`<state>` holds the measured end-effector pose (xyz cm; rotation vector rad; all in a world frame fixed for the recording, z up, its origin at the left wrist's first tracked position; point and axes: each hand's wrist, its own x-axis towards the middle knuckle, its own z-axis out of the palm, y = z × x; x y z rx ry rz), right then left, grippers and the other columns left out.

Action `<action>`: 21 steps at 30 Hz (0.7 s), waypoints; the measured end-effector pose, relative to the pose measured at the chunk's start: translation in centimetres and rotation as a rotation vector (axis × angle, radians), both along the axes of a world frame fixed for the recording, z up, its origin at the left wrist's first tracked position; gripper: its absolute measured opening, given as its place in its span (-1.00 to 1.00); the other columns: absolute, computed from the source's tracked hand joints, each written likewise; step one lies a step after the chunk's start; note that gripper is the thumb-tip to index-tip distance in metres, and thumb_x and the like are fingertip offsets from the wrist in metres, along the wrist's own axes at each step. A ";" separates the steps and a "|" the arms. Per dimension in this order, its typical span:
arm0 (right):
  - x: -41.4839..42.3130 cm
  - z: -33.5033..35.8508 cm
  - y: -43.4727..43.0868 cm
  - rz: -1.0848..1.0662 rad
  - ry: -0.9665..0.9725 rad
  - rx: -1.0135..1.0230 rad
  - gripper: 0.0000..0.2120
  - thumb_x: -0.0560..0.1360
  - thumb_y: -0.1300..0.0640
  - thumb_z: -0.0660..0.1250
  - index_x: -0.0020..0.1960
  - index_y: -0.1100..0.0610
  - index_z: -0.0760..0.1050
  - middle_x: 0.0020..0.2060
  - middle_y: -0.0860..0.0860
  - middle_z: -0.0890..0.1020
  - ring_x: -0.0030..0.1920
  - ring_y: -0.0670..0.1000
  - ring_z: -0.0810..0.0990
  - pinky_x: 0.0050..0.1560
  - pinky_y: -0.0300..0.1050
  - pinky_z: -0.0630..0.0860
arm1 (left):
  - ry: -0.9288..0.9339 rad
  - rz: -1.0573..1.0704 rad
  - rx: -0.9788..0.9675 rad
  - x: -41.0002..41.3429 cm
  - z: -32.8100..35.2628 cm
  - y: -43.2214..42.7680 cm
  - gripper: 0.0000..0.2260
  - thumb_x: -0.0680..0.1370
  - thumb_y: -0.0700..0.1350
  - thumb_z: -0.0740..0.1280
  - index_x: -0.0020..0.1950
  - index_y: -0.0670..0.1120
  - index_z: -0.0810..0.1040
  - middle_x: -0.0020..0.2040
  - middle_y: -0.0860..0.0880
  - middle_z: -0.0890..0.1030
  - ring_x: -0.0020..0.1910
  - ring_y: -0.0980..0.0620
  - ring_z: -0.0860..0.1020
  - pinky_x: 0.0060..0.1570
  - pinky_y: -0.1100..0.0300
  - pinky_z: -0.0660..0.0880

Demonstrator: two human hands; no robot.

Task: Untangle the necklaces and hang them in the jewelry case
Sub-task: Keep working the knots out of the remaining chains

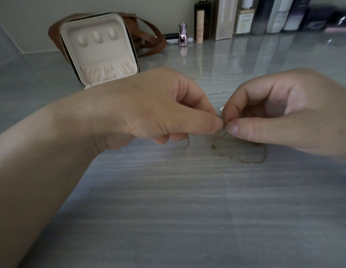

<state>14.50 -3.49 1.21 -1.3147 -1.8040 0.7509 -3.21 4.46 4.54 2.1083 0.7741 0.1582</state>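
A thin gold necklace (245,160) lies in a loop on the grey table, its upper part lifted between my hands. My left hand (158,113) pinches the chain with thumb and forefinger. Facing it fingertip to fingertip, my right hand (274,117) pinches the same chain. A fine silver necklace (220,92) stretches across the table behind my hands, partly hidden by them. The jewelry case (99,49) stands open at the back left, its pale lid upright with three hooks and a gathered pocket; nothing hangs in it.
A brown leather bag (148,33) lies behind the case. Cosmetic bottles and boxes (226,18) line the back wall, with a small pink bottle (182,35) in front. The grey table (187,209) spreads wide towards me.
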 end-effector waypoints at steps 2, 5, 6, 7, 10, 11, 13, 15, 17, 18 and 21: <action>0.0 0.0 0.0 0.005 0.014 0.006 -0.70 0.18 -0.15 0.38 -0.16 -0.05 0.63 -0.33 -0.02 0.68 -0.31 0.18 0.63 -0.19 0.16 0.58 | 0.002 -0.003 -0.005 0.0 0.0 0.0 -0.88 0.23 0.04 0.42 -0.31 0.04 0.66 -0.54 0.04 0.46 -0.58 0.17 0.37 -0.59 0.38 0.28; 0.1 0.0 0.0 0.007 0.029 0.006 -0.72 0.19 -0.14 0.39 -0.16 -0.05 0.63 -0.33 -0.04 0.67 -0.34 0.11 0.63 -0.23 0.00 0.55 | -0.010 0.003 -0.008 0.0 0.0 -0.1 -0.90 0.23 0.03 0.42 -0.33 0.04 0.66 -0.55 0.07 0.45 -0.59 0.18 0.37 -0.59 0.38 0.28; 0.1 0.0 0.1 0.004 0.027 0.007 -0.73 0.20 -0.14 0.39 -0.16 -0.05 0.63 -0.34 -0.05 0.67 -0.36 0.07 0.62 -0.26 -0.06 0.54 | -0.010 0.008 -0.010 0.0 0.0 -0.1 -0.91 0.23 0.02 0.42 -0.33 0.05 0.65 -0.55 0.08 0.45 -0.59 0.18 0.37 -0.59 0.38 0.27; 0.1 0.0 0.1 -0.004 0.020 0.010 -0.75 0.20 -0.13 0.41 -0.16 -0.06 0.63 -0.34 -0.06 0.67 -0.37 0.03 0.61 -0.29 -0.10 0.54 | -0.006 0.013 -0.011 0.0 0.0 -0.1 -0.91 0.23 0.02 0.42 -0.34 0.05 0.65 -0.55 0.09 0.45 -0.60 0.19 0.37 -0.58 0.37 0.28; -0.1 0.0 0.1 -0.039 -0.012 0.033 -0.83 0.25 -0.06 0.46 -0.16 -0.09 0.63 -0.35 -0.09 0.67 -0.40 0.01 0.59 -0.35 -0.15 0.53 | 0.021 0.017 -0.006 0.0 0.0 -0.2 -0.90 0.22 0.01 0.42 -0.33 0.04 0.65 -0.53 0.09 0.46 -0.58 0.20 0.38 -0.58 0.36 0.27; -0.2 0.0 0.0 -0.050 -0.022 0.037 -0.84 0.26 -0.06 0.45 -0.16 -0.09 0.63 -0.34 -0.10 0.67 -0.39 0.02 0.60 -0.35 -0.16 0.54 | 0.028 0.021 -0.011 0.0 -0.1 -0.2 -0.90 0.22 0.01 0.42 -0.33 0.03 0.65 -0.54 0.09 0.45 -0.58 0.20 0.36 -0.59 0.35 0.26; -0.4 0.2 0.0 -0.073 -0.030 0.045 -0.78 0.26 -0.13 0.53 -0.15 -0.10 0.63 -0.31 -0.12 0.67 -0.35 -0.01 0.62 -0.34 -0.22 0.55 | 0.025 0.044 -0.051 0.0 -0.1 -0.1 -0.91 0.21 -0.01 0.43 -0.35 0.00 0.65 -0.57 0.09 0.39 -0.63 0.19 0.30 -0.61 0.35 0.21; -0.4 0.3 0.0 -0.101 -0.027 0.040 -0.73 0.21 -0.19 0.45 -0.15 -0.11 0.63 -0.29 -0.12 0.68 -0.30 -0.03 0.64 -0.29 -0.19 0.56 | 0.020 0.065 -0.092 0.0 -0.1 0.0 -0.90 0.21 -0.02 0.44 -0.37 -0.03 0.63 -0.59 0.08 0.32 -0.64 0.17 0.24 -0.61 0.33 0.16; -0.5 0.3 0.0 -0.110 -0.023 0.025 -0.69 0.17 -0.20 0.38 -0.14 -0.11 0.62 -0.29 -0.12 0.68 -0.29 -0.03 0.64 -0.25 -0.17 0.57 | 0.022 0.067 -0.130 0.1 0.0 -0.1 -0.88 0.21 -0.04 0.47 -0.35 -0.06 0.62 -0.59 0.06 0.26 -0.61 0.15 0.20 -0.57 0.30 0.10; -0.5 0.2 0.1 -0.112 -0.021 0.015 -0.68 0.16 -0.20 0.37 -0.14 -0.12 0.62 -0.28 -0.12 0.68 -0.28 -0.01 0.65 -0.25 -0.15 0.57 | 0.027 0.066 -0.140 0.1 0.1 -0.1 -0.87 0.19 -0.09 0.52 -0.35 -0.07 0.62 -0.59 0.05 0.25 -0.61 0.15 0.19 -0.55 0.29 0.08; -0.3 0.1 0.1 -0.132 0.001 -0.009 -0.70 0.16 -0.16 0.44 -0.14 -0.10 0.60 -0.30 -0.10 0.67 -0.29 0.04 0.65 -0.28 -0.11 0.59 | 0.026 0.074 -0.156 0.1 0.1 -0.3 -0.86 0.15 -0.10 0.52 -0.37 -0.09 0.63 -0.59 0.04 0.26 -0.60 0.13 0.16 -0.50 0.23 0.03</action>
